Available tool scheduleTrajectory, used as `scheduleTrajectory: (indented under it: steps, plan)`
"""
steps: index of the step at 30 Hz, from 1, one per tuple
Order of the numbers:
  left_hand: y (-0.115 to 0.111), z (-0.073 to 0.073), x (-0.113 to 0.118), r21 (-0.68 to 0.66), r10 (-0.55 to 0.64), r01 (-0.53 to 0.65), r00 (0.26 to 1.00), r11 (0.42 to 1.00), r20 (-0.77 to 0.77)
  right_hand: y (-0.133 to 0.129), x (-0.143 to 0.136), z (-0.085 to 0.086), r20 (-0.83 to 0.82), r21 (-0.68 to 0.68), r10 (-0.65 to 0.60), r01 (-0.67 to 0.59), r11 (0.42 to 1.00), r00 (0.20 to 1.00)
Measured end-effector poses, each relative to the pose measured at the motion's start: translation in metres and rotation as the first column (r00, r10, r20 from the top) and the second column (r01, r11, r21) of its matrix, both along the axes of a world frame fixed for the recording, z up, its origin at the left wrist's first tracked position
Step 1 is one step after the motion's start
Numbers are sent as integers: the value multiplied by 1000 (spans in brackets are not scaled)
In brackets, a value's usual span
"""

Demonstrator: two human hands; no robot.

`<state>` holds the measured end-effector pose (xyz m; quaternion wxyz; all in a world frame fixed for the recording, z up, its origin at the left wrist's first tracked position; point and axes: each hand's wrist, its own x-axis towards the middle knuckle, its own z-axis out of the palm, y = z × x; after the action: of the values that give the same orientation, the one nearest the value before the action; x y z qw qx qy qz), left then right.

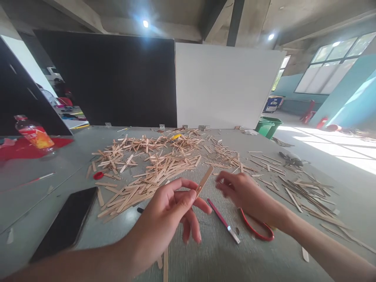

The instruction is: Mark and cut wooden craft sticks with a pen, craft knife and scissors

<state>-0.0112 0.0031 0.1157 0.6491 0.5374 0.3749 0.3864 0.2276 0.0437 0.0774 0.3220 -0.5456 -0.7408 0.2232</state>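
Note:
My left hand (176,207) pinches a wooden craft stick (205,180) between thumb and index finger. The stick points up and to the right, with a small mark or hole near the pinch. To its right, my right hand (237,188) hovers just apart from the stick, its fingers curled together and slightly blurred; whatever they hold, if anything, does not show. Between and below the hands lies a magenta utility knife (217,212) with a metal end. A tool with red handles (260,235) rests partly hidden under my right forearm.
A big heap of loose craft sticks (158,172) covers the table's middle. More sticks and split strips (311,196) lie at right. A black phone (66,223), a red cap (98,175) and a drink bottle (37,135) are at left. Black and white panels (226,86) stand behind.

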Motion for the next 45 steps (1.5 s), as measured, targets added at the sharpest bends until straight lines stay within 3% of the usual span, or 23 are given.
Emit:
scheduleTrajectory:
  steps: [1,3,5,7,10,13,20,22,24,27,32,38,45]
  plan:
    - [0,1,0,4,5,-5,1000,1000,6,0,0,6,-41,-25,-21,20,999,999]
    - [-1,2,-1,9,10,-11,1000,1000,14,0,1,17,-273,-131,-35,-1,991,961]
    - [0,3,-1,11,11,-11,1000,1000,23,-3,1,23,-587,-204,0,-147,968,809]
    - [0,4,-2,15,17,-18,999,1000,27,-5,-1,27,-776,-170,58,-297,940,628]
    - [-1,5,-2,18,50,-50,998,999,26,-8,-7,30,-864,-139,117,-454,880,491]
    - [-1,5,-2,39,92,-93,995,995,27,-11,-12,33,-897,-156,115,-547,822,427]
    - [1,5,-3,27,126,-127,992,992,22,-22,-16,37,-924,-124,126,-594,795,362]
    - [0,4,-2,25,120,-120,993,992,18,-25,-15,34,-909,-120,120,-525,842,400]
    - [0,4,-2,30,111,-112,994,993,17,-26,-15,30,-867,-155,90,-436,887,490]
    - [1,3,-1,25,115,-115,993,993,5,-25,-15,22,-823,-272,-28,-351,896,567]
    - [4,1,-2,26,118,-118,993,993,-4,-24,-22,21,-916,-267,-105,-393,880,387]
    - [2,-2,1,16,53,-53,999,998,-13,-32,-28,23,-948,-253,-114,-486,837,296]
    - [0,-6,1,50,-19,18,1000,999,8,-38,-31,23,-943,-219,-27,-559,800,331]
